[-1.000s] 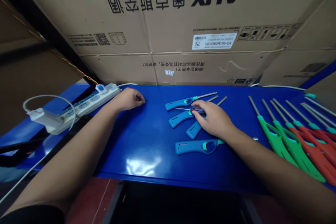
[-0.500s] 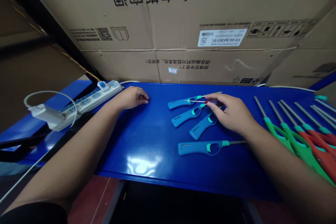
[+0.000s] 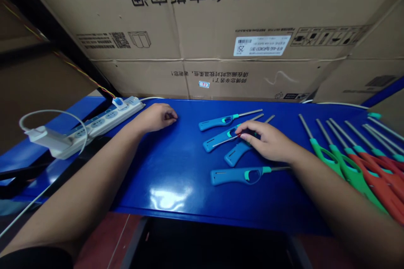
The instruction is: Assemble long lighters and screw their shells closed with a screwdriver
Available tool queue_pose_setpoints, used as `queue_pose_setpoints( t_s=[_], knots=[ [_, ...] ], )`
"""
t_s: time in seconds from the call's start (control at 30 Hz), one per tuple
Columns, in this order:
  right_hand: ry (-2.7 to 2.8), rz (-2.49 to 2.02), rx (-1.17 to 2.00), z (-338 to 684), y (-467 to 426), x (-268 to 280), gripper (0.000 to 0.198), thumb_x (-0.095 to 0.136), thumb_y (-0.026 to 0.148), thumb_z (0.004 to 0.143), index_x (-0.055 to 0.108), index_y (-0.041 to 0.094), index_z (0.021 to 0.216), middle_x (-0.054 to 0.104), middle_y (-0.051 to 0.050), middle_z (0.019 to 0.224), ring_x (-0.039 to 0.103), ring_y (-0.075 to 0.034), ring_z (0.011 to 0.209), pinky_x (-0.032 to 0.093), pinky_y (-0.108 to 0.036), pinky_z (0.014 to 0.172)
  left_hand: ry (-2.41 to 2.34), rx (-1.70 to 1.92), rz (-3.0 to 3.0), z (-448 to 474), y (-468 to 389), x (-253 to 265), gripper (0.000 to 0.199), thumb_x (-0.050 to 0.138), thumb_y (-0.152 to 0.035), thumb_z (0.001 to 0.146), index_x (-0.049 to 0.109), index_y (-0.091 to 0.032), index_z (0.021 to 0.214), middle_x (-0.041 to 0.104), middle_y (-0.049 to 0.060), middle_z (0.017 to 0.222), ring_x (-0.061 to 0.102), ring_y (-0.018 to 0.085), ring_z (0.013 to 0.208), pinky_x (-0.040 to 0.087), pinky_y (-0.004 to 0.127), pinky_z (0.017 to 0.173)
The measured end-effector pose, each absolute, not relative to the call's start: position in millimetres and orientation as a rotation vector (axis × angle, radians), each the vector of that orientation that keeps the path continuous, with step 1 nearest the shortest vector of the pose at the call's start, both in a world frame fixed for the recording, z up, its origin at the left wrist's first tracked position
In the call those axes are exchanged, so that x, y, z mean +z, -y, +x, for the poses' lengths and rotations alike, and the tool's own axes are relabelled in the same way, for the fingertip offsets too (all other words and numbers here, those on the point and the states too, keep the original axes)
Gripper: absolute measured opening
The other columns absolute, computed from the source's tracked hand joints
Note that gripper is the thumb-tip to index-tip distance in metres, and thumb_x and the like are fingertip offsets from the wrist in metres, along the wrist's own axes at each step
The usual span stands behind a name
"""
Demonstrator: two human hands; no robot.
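My right hand (image 3: 267,139) grips a screwdriver (image 3: 239,135) with a red collar; most of its handle is hidden in my fingers. The thin metal shaft points left, over the body of the second blue gas lighter (image 3: 212,144). Behind that lies another blue lighter (image 3: 210,124). A third lighter (image 3: 232,158) is partly covered by my hand, and a fourth lighter (image 3: 235,176) lies nearest the front edge. My left hand (image 3: 157,117) rests on the blue table (image 3: 151,155) with its fingers curled together; whatever they may hold is hidden.
Several green lighters (image 3: 350,168) and red lighters (image 3: 383,187) lie in a row at the right. A white power strip (image 3: 94,128) with plugs and cables runs along the left. A large cardboard box (image 3: 151,75) stands along the back of the table.
My right hand has brought the screwdriver from the rear blue lighter toward me, its shaft now over the second one and tilted downward. My left hand stays in about the same place.
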State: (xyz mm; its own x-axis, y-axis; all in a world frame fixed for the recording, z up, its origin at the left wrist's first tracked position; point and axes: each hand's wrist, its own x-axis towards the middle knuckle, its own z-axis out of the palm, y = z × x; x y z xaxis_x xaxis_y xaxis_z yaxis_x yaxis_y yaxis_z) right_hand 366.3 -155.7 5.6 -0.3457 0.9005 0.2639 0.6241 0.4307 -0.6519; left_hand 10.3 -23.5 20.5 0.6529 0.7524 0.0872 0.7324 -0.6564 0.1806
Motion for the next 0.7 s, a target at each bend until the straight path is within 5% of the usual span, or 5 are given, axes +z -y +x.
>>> queue_pose_setpoints(
  t_s=[0.17, 0.33, 0.7],
  knots=[
    [1.644, -1.292, 0.515, 370, 154, 15, 0.018, 0.060, 0.030, 0.089, 0.061, 0.024, 0.106, 0.069, -0.003, 0.089, 0.069, -0.020, 0.074, 0.056, -0.036, 0.070, -0.907, 0.555, 2.768, 67, 82, 25, 0.019, 0.056, -0.027, 0.092, 0.072, -0.017, 0.092, 0.072, 0.006, 0.090, 0.066, 0.017, 0.083, 0.052, 0.030, 0.080],
    [1.411, -1.232, 0.408, 384, 155, 30, 0.017, 0.071, 0.039, 0.083, 0.065, 0.025, 0.092, 0.069, -0.002, 0.080, 0.068, -0.019, 0.068, 0.057, -0.034, 0.067, -0.323, 0.562, 2.979, 129, 138, 0, 0.040, 0.051, -0.037, 0.099, 0.060, -0.017, 0.133, 0.063, 0.012, 0.135, 0.058, 0.025, 0.124, 0.047, 0.045, 0.107],
    [1.599, -1.299, 0.321, 381, 158, 21, 0.017, 0.068, 0.040, 0.086, 0.066, 0.024, 0.089, 0.071, -0.002, 0.082, 0.066, -0.019, 0.072, 0.053, -0.034, 0.067, -0.081, 0.357, 2.832, 100, 122, 14, 0.043, 0.059, -0.046, 0.094, 0.063, -0.020, 0.129, 0.065, 0.010, 0.133, 0.057, 0.023, 0.128, 0.046, 0.039, 0.109]
  ],
)
